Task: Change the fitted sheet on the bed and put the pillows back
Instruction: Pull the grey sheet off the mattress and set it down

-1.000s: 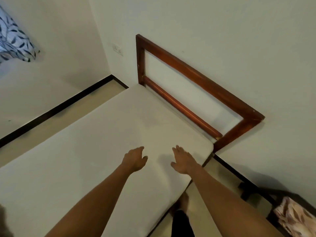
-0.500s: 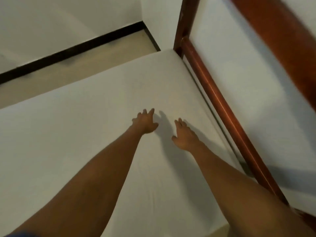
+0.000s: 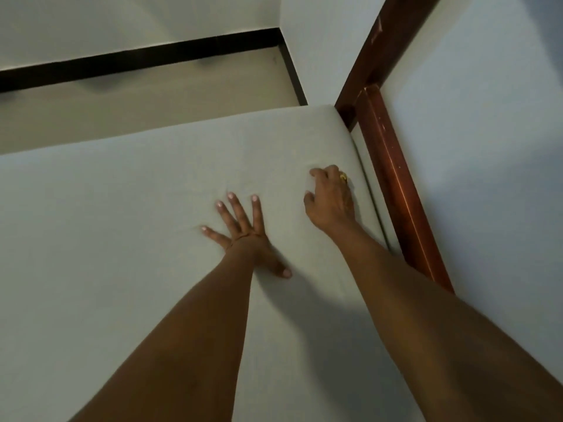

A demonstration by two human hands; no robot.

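A white fitted sheet (image 3: pixel 128 226) lies smooth and taut over the mattress, which fills most of the view. My left hand (image 3: pixel 246 236) lies flat on it with its fingers spread, pressing it down a little. My right hand (image 3: pixel 330 202) is further on, near the mattress edge beside the headboard. Its fingers are curled, the tips dig into the sheet, and a small crease shows by the index finger. A gold ring sits on one finger. No pillow is in view.
The brown wooden headboard frame (image 3: pixel 393 184) runs along the right against a white wall. The mattress's far corner (image 3: pixel 329 114) meets the headboard post. Beyond the bed there is beige floor (image 3: pixel 146 99) with a black skirting line (image 3: pixel 137 60).
I have leaned far over the bed toward the headboard corner. Both hands came down from above the sheet: the left now presses flat, and the right has curled its fingers at the mattress edge.
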